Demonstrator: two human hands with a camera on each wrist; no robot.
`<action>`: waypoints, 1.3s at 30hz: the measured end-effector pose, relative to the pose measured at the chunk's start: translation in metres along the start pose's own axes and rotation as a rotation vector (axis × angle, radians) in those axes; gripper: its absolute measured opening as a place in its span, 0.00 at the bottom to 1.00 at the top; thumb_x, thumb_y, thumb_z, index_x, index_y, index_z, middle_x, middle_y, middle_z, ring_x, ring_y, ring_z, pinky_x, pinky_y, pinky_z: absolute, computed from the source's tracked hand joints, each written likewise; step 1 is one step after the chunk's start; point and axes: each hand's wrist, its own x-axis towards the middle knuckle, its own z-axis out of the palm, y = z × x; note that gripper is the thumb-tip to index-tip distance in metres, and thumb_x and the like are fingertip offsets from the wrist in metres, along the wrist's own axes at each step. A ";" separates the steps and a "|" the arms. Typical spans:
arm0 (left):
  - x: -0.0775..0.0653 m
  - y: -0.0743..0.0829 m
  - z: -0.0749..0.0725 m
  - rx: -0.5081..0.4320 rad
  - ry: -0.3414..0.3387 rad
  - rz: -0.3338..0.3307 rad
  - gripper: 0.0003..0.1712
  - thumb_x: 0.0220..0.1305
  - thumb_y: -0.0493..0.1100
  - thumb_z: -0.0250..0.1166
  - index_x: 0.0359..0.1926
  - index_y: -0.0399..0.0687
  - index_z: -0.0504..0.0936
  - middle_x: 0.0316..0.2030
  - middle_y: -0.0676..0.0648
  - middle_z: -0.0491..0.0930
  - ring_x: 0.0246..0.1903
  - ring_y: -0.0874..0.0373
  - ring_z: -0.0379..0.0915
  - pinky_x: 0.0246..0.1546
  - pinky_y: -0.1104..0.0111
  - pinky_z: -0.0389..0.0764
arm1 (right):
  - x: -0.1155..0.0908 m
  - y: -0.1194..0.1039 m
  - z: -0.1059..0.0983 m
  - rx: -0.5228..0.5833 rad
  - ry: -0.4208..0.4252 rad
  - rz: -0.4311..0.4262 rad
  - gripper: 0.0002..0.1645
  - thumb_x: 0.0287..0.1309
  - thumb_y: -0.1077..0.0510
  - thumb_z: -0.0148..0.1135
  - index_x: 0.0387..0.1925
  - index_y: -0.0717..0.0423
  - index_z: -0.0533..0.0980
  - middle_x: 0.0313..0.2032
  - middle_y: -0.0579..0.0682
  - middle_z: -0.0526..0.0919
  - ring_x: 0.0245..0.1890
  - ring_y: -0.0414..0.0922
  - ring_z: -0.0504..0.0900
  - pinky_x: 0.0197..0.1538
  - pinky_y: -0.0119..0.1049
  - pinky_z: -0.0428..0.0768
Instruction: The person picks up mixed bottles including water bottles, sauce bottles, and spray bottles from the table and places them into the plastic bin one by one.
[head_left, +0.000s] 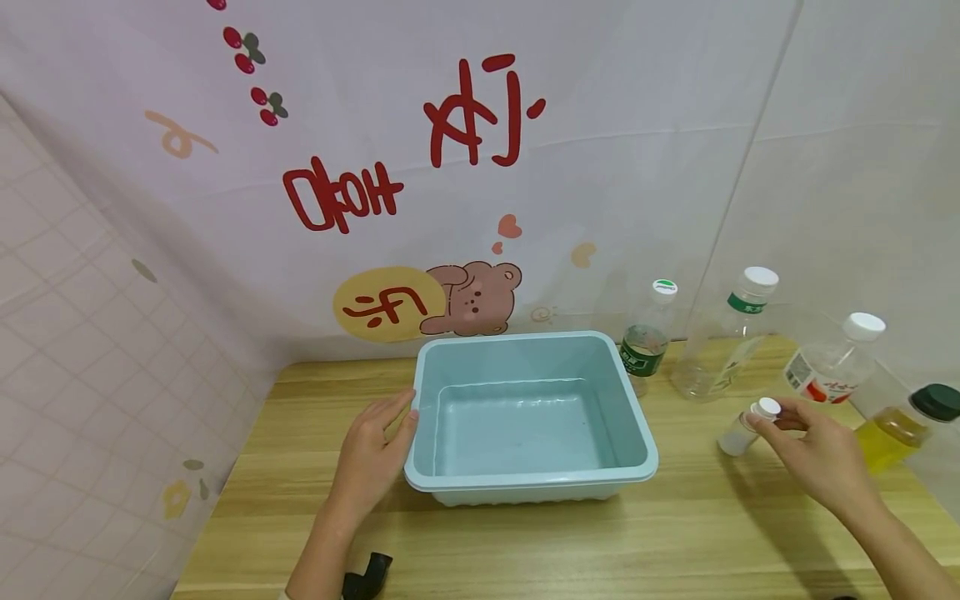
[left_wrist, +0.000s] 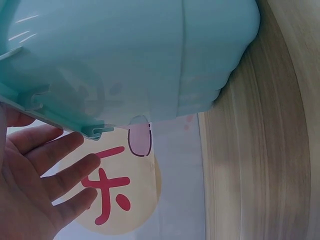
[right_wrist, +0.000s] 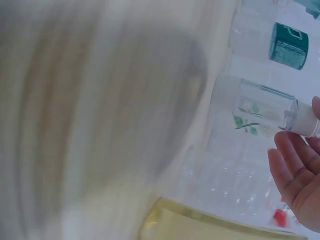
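1. Two hands are at work: my right grip (head_left: 821,450) pinches the small bottle (head_left: 737,437) by its white cap (head_left: 767,407), while my left grip (head_left: 373,446), clenched on nothing, has its fingers extended at the left rim of the basin (head_left: 525,479).
2. The small bottle is to the basin's right, well apart from it and leaning in the head view; I cannot tell whether its base touches the surface (head_left: 510,550).
3. I judge that a pinch this high lets the body swing, so I should move slowly and hold the cap without twisting it.
4. Light pressure from my left seems enough to steady the basin; pushing hard on the rim might slide it.
5. Behind the small bottle stand a green-labelled bottle (head_left: 643,350), close to the basin's right side, and a tall clear bottle (head_left: 716,358).
6. A red-labelled bottle (head_left: 828,367) and a yellow-filled bottle (head_left: 888,442) crowd my right hand, so a backward or rightward sweep could knock them.
7. Between small bottle and basin I see nothing in the way; the black object (head_left: 369,577) lies beside my left forearm.
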 end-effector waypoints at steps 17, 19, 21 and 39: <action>-0.001 0.000 0.000 0.012 0.012 0.016 0.25 0.77 0.47 0.63 0.69 0.43 0.79 0.67 0.44 0.79 0.68 0.43 0.72 0.67 0.40 0.71 | 0.018 -0.052 -0.024 0.077 0.066 -0.088 0.21 0.65 0.56 0.74 0.51 0.68 0.82 0.40 0.67 0.87 0.33 0.16 0.75 0.30 0.16 0.77; -0.001 0.000 0.000 0.007 0.010 0.014 0.25 0.77 0.48 0.63 0.69 0.43 0.79 0.67 0.43 0.79 0.68 0.43 0.72 0.67 0.40 0.71 | 0.020 -0.059 -0.028 0.081 0.059 -0.083 0.21 0.66 0.55 0.73 0.52 0.67 0.82 0.41 0.66 0.87 0.32 0.17 0.76 0.29 0.18 0.77; -0.001 0.000 0.000 0.004 0.009 0.011 0.25 0.77 0.48 0.63 0.69 0.44 0.79 0.67 0.43 0.79 0.68 0.43 0.72 0.67 0.39 0.70 | 0.022 -0.065 -0.031 0.085 0.050 -0.077 0.21 0.66 0.54 0.73 0.53 0.65 0.82 0.40 0.59 0.88 0.31 0.19 0.77 0.29 0.19 0.78; 0.000 0.000 -0.001 0.013 -0.010 -0.008 0.26 0.78 0.50 0.62 0.70 0.45 0.79 0.68 0.46 0.78 0.68 0.44 0.71 0.67 0.40 0.72 | 0.040 -0.125 -0.039 0.108 0.090 -0.151 0.22 0.63 0.55 0.76 0.55 0.58 0.83 0.38 0.48 0.87 0.31 0.21 0.78 0.33 0.17 0.76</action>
